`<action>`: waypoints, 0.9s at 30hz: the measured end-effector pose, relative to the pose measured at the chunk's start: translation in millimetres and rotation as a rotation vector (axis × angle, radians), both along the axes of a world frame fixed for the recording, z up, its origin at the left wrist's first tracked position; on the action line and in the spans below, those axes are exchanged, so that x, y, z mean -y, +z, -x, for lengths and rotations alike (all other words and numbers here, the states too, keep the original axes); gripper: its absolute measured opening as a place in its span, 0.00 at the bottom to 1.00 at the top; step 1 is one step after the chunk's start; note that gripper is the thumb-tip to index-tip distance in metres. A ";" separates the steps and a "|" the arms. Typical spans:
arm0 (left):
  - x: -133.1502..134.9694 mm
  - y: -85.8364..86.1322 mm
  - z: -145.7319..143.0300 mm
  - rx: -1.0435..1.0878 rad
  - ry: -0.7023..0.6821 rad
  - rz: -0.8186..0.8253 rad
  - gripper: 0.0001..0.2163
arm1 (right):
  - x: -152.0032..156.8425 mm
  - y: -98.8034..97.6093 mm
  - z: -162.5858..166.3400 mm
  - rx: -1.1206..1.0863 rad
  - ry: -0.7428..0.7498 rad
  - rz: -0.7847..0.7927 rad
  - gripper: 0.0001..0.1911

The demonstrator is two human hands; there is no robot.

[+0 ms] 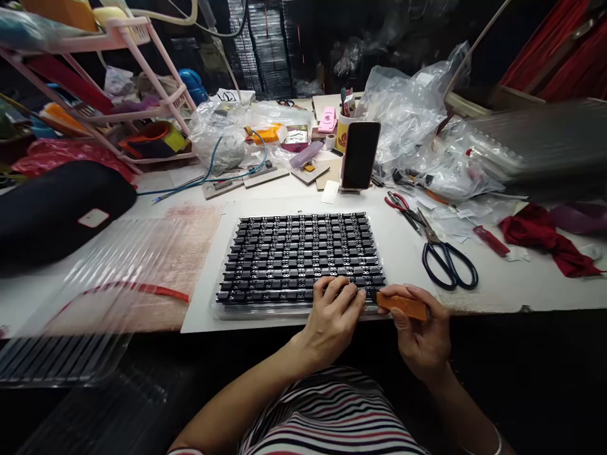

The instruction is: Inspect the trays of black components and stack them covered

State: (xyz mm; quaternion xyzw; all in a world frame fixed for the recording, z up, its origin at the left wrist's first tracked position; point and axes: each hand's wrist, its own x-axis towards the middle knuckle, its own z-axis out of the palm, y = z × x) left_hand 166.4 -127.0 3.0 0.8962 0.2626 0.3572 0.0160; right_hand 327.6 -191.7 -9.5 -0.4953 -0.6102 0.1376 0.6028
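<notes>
A clear plastic tray holds rows of small black electronic parts with metal pins. My left hand rests over its front right corner, fingers curled down together against the front row. What sits under those fingertips is hidden. Just to the right, my right hand is closed around an orange block-shaped handle. The left end of this handle points at the last parts of the front row, close to my left fingertips. Its working tip cannot be made out.
Dark-handled scissors and red-handled pliers lie right of the tray. A phone stands upright behind it. Clear ribbed trays overhang the table edge at left, near a black bag. Plastic bags crowd the back.
</notes>
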 end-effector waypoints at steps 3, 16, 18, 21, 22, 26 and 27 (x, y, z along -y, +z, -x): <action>-0.8 -0.1 -0.9 0.016 0.000 0.005 0.09 | 1.8 -0.4 -0.4 0.016 0.012 0.035 0.21; -1.1 -1.1 -0.5 0.023 -0.033 0.023 0.09 | 2.4 -0.8 0.5 0.173 0.050 -0.051 0.21; -0.5 -1.2 -1.1 0.029 -0.041 0.022 0.09 | 2.5 -0.5 1.1 0.187 0.045 -0.044 0.21; -0.3 -2.0 -1.6 0.036 -0.044 0.015 0.10 | 1.9 0.0 1.6 0.132 0.038 -0.016 0.21; -0.4 -2.4 -1.6 0.038 -0.042 0.012 0.10 | 1.7 1.2 1.2 0.111 0.039 -0.004 0.21; -0.3 -4.4 -0.2 0.036 -0.030 -0.004 0.10 | 0.4 14.8 -4.3 -0.006 0.050 0.104 0.20; -0.1 -5.0 0.2 0.032 -0.029 -0.008 0.10 | -0.8 19.5 -6.2 -0.062 0.039 0.125 0.20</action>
